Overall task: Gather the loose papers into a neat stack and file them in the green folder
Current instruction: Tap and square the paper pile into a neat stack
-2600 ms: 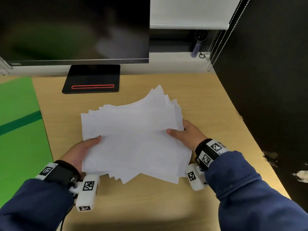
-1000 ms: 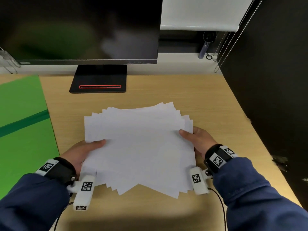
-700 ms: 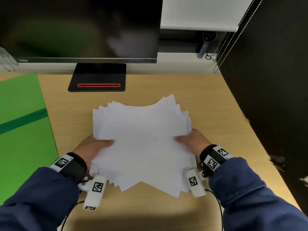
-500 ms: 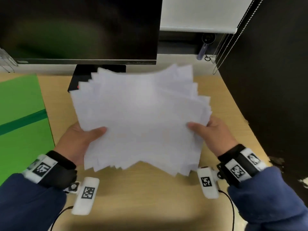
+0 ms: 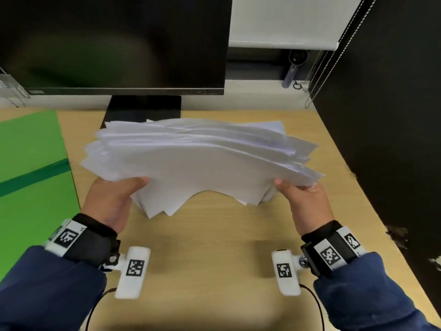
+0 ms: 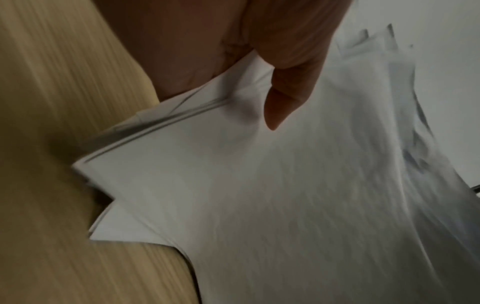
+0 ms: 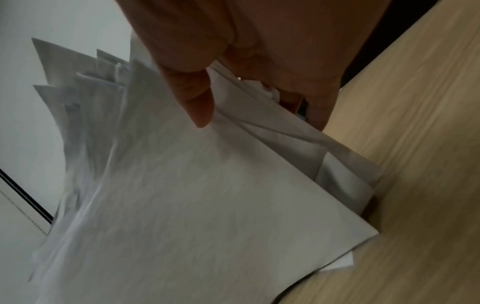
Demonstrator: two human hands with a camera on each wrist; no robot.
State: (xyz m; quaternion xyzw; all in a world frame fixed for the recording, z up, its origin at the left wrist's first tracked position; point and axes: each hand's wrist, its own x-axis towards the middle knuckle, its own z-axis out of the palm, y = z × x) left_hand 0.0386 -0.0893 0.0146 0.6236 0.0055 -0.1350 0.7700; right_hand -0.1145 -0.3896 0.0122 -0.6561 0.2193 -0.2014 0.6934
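Note:
An uneven stack of white papers (image 5: 202,161) is tipped up on edge over the wooden desk, its sheets fanned and misaligned. My left hand (image 5: 112,199) grips the stack's left side, thumb on the near face. My right hand (image 5: 303,199) grips the right side the same way. The left wrist view shows the thumb pressed on the papers (image 6: 259,195), whose lower corners meet the desk. The right wrist view shows the thumb on the papers (image 7: 207,195), lower corners near the desk. The green folder (image 5: 31,177) lies flat at the desk's left edge.
A dark monitor (image 5: 114,44) on a black base (image 5: 143,108) stands behind the papers. A black partition (image 5: 393,115) bounds the desk on the right. Blind cords (image 5: 319,68) hang at the back right. Bare wooden desk (image 5: 214,247) lies between my wrists.
The papers lay flat on the desk between both hands. Both hands then lifted them and tipped them upright, and the lower edges have now come down toward the desk.

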